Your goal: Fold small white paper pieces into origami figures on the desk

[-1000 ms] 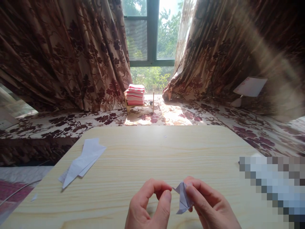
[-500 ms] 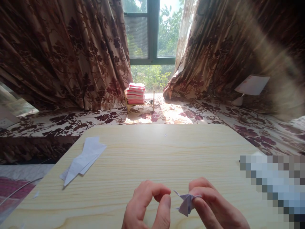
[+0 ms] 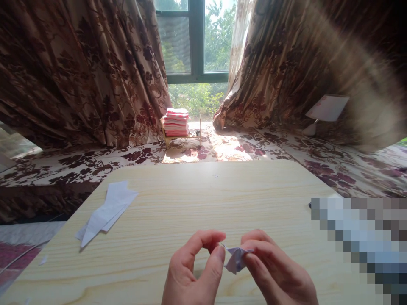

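Observation:
Between both hands, above the near part of the table, is a small pale lilac-white origami figure with thin pointed tips. My right hand pinches its right end between thumb and fingers. From the other side, my left hand closes thumb and forefinger round the thin upper-left tip. The fingers hide the ends of the figure.
Cut white paper pieces lie at the left of the pale wooden table, with small scraps nearby. A blurred-out object covers the right edge. Behind stand a little rack with folded pink cloths and a lamp.
My left thumb and forefinger, apart from the origami figure before, have come onto its pointed tip. My right hand has moved the figure left and slightly up. The view has shifted a little.

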The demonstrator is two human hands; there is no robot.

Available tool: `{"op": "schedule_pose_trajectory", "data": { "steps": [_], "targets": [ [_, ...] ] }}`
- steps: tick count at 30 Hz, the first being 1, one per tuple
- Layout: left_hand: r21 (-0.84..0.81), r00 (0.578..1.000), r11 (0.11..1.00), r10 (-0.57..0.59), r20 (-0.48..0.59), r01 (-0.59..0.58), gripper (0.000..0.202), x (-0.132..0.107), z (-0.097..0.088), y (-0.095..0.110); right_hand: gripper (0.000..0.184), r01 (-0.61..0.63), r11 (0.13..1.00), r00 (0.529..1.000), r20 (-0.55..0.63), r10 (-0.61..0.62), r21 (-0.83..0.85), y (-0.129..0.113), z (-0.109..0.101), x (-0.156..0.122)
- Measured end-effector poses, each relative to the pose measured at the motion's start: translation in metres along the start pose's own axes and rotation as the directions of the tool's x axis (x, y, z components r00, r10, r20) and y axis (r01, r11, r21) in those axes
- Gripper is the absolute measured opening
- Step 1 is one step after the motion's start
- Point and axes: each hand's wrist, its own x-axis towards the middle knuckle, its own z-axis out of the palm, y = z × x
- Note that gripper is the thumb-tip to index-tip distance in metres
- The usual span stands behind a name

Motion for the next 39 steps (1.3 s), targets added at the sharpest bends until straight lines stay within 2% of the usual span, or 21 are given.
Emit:
{"op": "schedule_pose_trajectory", "data": {
  "steps": [3, 9, 12, 18, 27, 31, 33, 37, 39],
  "targets": [
    [-0.018, 0.998, 1.000, -0.002, 0.060, 0.003, 0.015, 0.0014, 0.0008, -0.0001, 0.015, -0.095, 0.992, 0.995, 0.032, 0.092, 0.081, -0.0008, -0.0010, 0.0027],
    [-0.073, 0.995, 0.997, -0.002, 0.096, 0.009, 0.014, 0.0029, -0.0005, 0.0010, 0.018, -0.216, 0.967, 0.975, 0.082, 0.206, 0.136, -0.0033, -0.0008, 0.0056],
    [-0.105, 0.994, 0.994, 0.004, 0.106, 0.007, 0.015, 0.0030, -0.0011, 0.0015, 0.024, -0.248, 0.958, 0.967, 0.090, 0.237, 0.144, -0.0033, -0.0008, 0.0070],
    [-0.180, 0.992, 0.984, 0.008, 0.126, 0.015, 0.015, 0.0035, -0.0001, 0.0009, 0.020, -0.282, 0.952, 0.959, 0.067, 0.275, 0.121, -0.0045, 0.0006, 0.0085],
    [-0.177, 0.987, 0.984, 0.032, 0.159, -0.003, 0.016, 0.0043, 0.0037, 0.0021, 0.025, -0.273, 0.961, 0.959, 0.091, 0.269, 0.039, -0.0048, -0.0008, 0.0093],
    [-0.160, 0.999, 0.987, -0.013, 0.045, 0.020, 0.019, 0.0034, 0.0019, -0.0001, 0.022, -0.218, 0.975, 0.970, 0.118, 0.213, 0.032, 0.0003, -0.0061, 0.0095],
    [-0.102, 1.000, 0.995, 0.004, 0.009, -0.003, 0.018, 0.0026, 0.0002, -0.0011, 0.021, -0.188, 0.981, 0.978, 0.099, 0.183, 0.040, 0.0013, -0.0063, 0.0091],
    [-0.052, 0.993, 0.996, 0.073, 0.091, -0.068, 0.017, 0.0008, 0.0002, -0.0010, 0.018, -0.198, 0.972, 0.980, 0.028, 0.196, 0.126, -0.0014, -0.0004, 0.0067],
    [-0.058, 0.991, 0.995, 0.090, 0.096, -0.085, 0.017, 0.0006, 0.0017, -0.0006, 0.017, -0.191, 0.970, 0.982, 0.024, 0.189, 0.148, -0.0027, 0.0022, 0.0055]
  ]
}}
